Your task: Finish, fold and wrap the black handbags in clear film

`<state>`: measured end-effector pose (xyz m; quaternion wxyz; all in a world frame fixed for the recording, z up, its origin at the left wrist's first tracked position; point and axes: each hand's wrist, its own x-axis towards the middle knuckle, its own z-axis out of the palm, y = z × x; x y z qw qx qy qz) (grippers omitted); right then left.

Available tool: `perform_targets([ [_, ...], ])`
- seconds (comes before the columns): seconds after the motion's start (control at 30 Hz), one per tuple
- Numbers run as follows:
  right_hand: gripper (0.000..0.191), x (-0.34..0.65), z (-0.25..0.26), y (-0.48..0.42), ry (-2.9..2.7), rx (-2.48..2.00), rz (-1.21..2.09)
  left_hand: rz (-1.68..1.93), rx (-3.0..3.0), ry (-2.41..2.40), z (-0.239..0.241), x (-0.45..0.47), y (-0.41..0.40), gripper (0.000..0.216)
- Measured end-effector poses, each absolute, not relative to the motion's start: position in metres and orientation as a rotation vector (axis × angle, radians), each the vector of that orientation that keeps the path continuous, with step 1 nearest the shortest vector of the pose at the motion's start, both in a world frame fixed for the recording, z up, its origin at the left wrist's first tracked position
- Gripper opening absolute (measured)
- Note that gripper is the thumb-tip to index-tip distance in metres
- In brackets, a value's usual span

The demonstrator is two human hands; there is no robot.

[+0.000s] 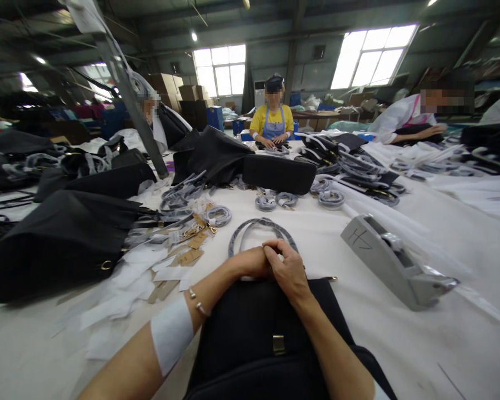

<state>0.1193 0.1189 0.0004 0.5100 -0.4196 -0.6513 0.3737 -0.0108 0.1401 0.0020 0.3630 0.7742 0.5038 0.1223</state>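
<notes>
A black handbag with a gold clasp lies flat on the white table right in front of me. Both my hands meet at its far edge. My left hand is closed around the base of the wrapped grey handle, which loops up beyond the bag. My right hand lies over the same spot, fingers curled and pinching at the handle's end. A white band and a bead bracelet are on my left forearm.
A grey tape dispenser stands to the right. Paper scraps and tags litter the left side beside a large black bag. Coiled wrapped straps and more black bags lie further back. Other people work at the far end.
</notes>
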Motion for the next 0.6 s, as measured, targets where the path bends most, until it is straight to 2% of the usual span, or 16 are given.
perform_targets([
  [0.07,0.014,0.119,-0.005,0.121,-1.584,-1.107,0.937,0.312,1.980,1.416,0.012,-0.037,0.145,0.013],
  [0.17,0.013,0.116,-0.015,0.122,-1.766,-1.209,0.916,0.535,2.036,1.980,0.019,-0.065,0.158,0.032],
  [0.27,0.014,0.113,-0.023,0.122,-1.974,-1.236,0.789,0.370,2.093,2.203,0.012,-0.069,0.173,0.056],
  [0.33,0.015,0.114,-0.028,0.124,-2.023,-1.247,0.778,0.191,2.087,2.205,0.003,-0.066,0.181,0.048],
  [0.43,0.022,0.118,-0.037,0.131,-1.886,-1.297,0.885,0.139,2.081,2.237,-0.006,-0.072,0.187,0.029],
  [0.6,0.054,0.119,-0.053,0.144,-1.580,-1.389,1.010,0.109,2.126,2.266,-0.005,-0.107,0.186,0.035],
])
